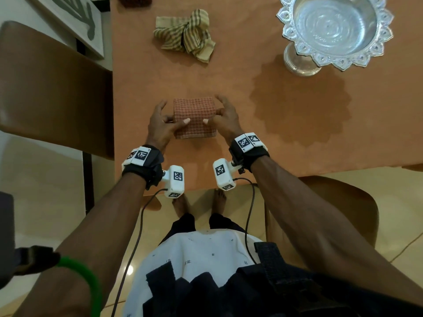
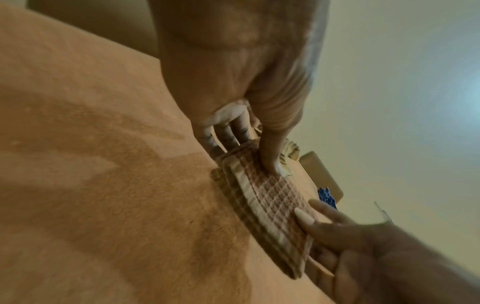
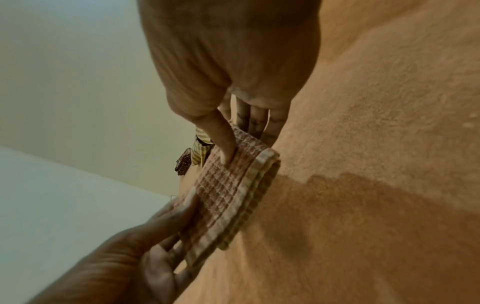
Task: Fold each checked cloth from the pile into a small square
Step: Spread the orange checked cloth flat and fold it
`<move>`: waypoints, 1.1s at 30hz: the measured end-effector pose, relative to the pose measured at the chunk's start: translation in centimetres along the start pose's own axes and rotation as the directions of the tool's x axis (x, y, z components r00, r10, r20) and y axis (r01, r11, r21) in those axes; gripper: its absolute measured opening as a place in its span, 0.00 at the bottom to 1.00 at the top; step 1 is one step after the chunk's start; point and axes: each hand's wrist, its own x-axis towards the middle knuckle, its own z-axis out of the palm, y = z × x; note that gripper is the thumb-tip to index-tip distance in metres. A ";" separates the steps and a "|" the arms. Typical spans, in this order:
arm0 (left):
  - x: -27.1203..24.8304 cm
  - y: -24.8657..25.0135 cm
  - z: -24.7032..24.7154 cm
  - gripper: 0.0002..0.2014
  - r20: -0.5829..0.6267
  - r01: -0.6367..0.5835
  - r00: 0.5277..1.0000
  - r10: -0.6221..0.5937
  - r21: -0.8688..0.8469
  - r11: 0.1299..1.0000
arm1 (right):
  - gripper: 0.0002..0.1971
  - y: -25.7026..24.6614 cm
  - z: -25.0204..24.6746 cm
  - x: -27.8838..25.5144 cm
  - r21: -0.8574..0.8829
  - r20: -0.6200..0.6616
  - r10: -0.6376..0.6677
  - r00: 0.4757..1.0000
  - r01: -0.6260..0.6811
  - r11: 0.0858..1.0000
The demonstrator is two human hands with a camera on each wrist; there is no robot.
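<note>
A red checked cloth (image 1: 194, 117), folded into a small thick square, lies on the orange table (image 1: 229, 83) just in front of me. My left hand (image 1: 162, 124) pinches its left side, thumb on top and fingers tucked beneath. My right hand (image 1: 225, 118) pinches the right side the same way. In the left wrist view the left hand's thumb (image 2: 269, 162) presses the cloth (image 2: 272, 203). The right wrist view has the right hand's thumb (image 3: 228, 150) on the cloth (image 3: 223, 191). An olive striped cloth (image 1: 185, 35) lies crumpled farther back.
A silver pedestal bowl (image 1: 334, 30) stands at the back right and casts a scalloped shadow on the table. A dark cloth (image 1: 135, 1) peeks in at the far edge. A brown chair (image 1: 55, 92) stands at the table's left, another behind my right arm.
</note>
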 end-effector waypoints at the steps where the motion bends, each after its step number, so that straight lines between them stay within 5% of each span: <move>1: -0.1 0.1 0.2 0.48 0.007 -0.055 0.998 0.055 0.057 0.997 | 0.38 -0.1 -0.4 -0.1 -0.064 0.012 -0.042 0.999 0.042 0.997; 4: -0.4 0.5 1.0 0.45 0.045 -0.206 0.979 0.201 0.220 0.953 | 0.37 -0.7 -1.2 0.0 -0.283 0.023 -0.126 0.992 0.128 0.951; 8: -0.6 0.9 1.8 0.43 0.035 -0.252 0.967 0.251 0.252 0.935 | 0.36 -0.8 -2.0 0.0 -0.373 0.006 -0.179 0.984 0.168 0.912; 21: -0.5 -0.5 3.2 0.29 -0.037 -0.026 0.999 0.028 0.051 0.998 | 0.25 0.9 -2.8 0.0 -0.253 -0.043 -0.112 0.993 0.097 0.963; 24: -0.7 -0.7 2.9 0.29 -0.016 0.014 1.000 -0.015 -0.006 1.000 | 0.24 1.2 -2.9 -0.1 -0.231 -0.043 -0.078 0.996 0.066 0.971; 27: -0.9 -0.4 2.5 0.32 0.037 -0.009 0.999 0.009 -0.001 1.000 | 0.33 1.1 -3.0 -0.2 -0.273 0.014 -0.063 0.998 0.064 0.960; 30: -1.0 -0.1 1.9 0.39 0.119 -0.090 0.990 0.074 0.143 0.986 | 0.37 0.9 -3.0 -0.3 -0.463 0.074 -0.127 0.989 0.147 0.874; 33: -0.8 0.2 1.7 0.46 0.149 -0.166 0.981 0.122 0.327 0.930 | 0.30 0.6 -2.9 -0.1 -0.555 0.078 -0.174 0.982 0.188 0.810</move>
